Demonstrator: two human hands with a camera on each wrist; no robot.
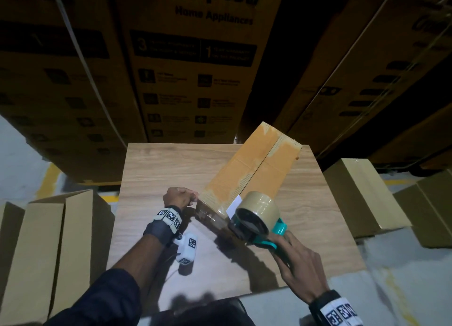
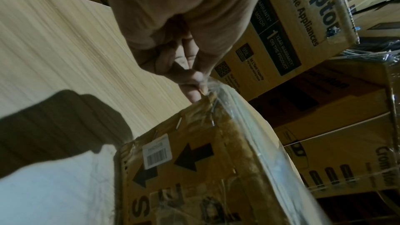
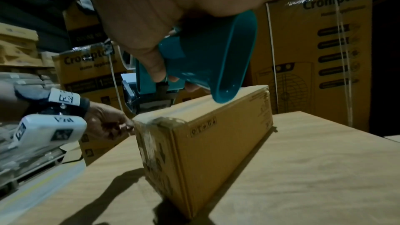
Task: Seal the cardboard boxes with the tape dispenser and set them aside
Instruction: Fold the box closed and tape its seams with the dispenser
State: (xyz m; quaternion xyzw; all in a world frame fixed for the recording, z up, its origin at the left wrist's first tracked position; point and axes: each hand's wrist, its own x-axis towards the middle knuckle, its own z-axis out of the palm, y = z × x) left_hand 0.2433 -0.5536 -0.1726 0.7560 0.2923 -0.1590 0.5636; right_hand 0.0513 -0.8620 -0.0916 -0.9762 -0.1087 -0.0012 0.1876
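A long brown cardboard box [image 1: 254,169] lies slantwise on the wooden table [image 1: 166,169], its top flaps closed along a centre seam. My right hand [image 1: 297,264] grips the teal handle of the tape dispenser [image 1: 256,219], which sits at the box's near end with its clear tape roll up. In the right wrist view the dispenser [image 3: 194,64] rests on the top near edge of the box [image 3: 216,136]. My left hand [image 1: 179,197] pinches the tape end at the box's near left corner; the left wrist view shows its fingertips [image 2: 194,83] on crumpled clear tape at the box [image 2: 194,168] corner.
Tall stacks of printed appliance cartons [image 1: 190,64] wall the far side. Plain brown boxes stand on the floor at the left [image 1: 49,247] and at the right [image 1: 362,196]. The near part of the table [image 3: 303,168] lies in shadow.
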